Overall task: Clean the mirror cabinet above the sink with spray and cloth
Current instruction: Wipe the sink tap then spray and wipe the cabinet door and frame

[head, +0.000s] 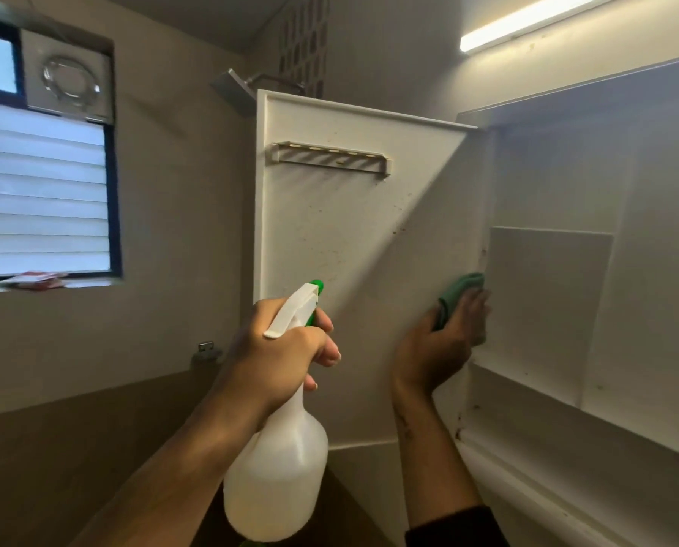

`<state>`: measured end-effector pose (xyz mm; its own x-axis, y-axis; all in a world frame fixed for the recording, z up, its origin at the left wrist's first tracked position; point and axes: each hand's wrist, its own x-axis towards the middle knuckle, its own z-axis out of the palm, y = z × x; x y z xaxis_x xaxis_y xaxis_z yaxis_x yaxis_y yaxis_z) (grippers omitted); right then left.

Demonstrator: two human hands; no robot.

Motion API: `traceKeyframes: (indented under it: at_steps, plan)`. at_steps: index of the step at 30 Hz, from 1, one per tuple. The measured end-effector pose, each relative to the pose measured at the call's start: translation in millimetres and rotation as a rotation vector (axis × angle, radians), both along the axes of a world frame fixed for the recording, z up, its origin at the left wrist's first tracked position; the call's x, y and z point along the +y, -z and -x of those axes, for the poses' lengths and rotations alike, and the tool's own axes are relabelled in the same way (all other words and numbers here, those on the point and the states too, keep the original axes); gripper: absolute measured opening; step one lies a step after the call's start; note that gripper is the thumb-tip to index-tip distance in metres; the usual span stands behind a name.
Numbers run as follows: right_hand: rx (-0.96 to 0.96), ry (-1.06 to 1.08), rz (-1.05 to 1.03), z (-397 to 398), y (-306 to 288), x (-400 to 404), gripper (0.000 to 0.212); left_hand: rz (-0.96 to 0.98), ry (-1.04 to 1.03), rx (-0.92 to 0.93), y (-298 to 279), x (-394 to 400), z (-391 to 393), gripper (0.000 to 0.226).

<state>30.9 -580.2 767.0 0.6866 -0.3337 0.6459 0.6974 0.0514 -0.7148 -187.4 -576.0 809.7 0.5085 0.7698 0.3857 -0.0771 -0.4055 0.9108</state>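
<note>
The white cabinet door (330, 215) stands swung open toward me, its inner face speckled with dark spots and carrying a small slotted rack (330, 157) near the top. My left hand (278, 345) grips a translucent white spray bottle (278, 467) with a green nozzle, held upright and aimed at the door. My right hand (440, 341) presses a folded green cloth (458, 296) against the hinge edge where the door meets the cabinet interior (559, 290). Dark grime shows along that hinge line and the lower shelf.
A bright tube light (527, 21) runs above the cabinet. A window with white blinds (40, 199) and an exhaust fan (69, 78) sit at the left. A square shower head (235, 86) hangs behind the door. Brown tiled wall lies below.
</note>
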Motion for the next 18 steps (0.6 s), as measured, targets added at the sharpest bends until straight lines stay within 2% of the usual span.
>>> traceKeyframes:
  at_steps: [3,10,18]
  plan:
    - [0.012,0.025,-0.026,1.5,-1.3,8.0,0.063,-0.028,-0.022,0.005,-1.3,5.9,11.5,0.034]
    - [-0.182,-0.018,0.043,24.6,-5.7,26.5,0.051,-0.051,-0.071,-0.031,-8.1,12.2,19.3,0.028]
    - [-0.643,-0.224,0.188,71.3,-11.7,63.5,0.043,-0.030,-0.086,-0.094,-14.6,19.4,25.4,0.039]
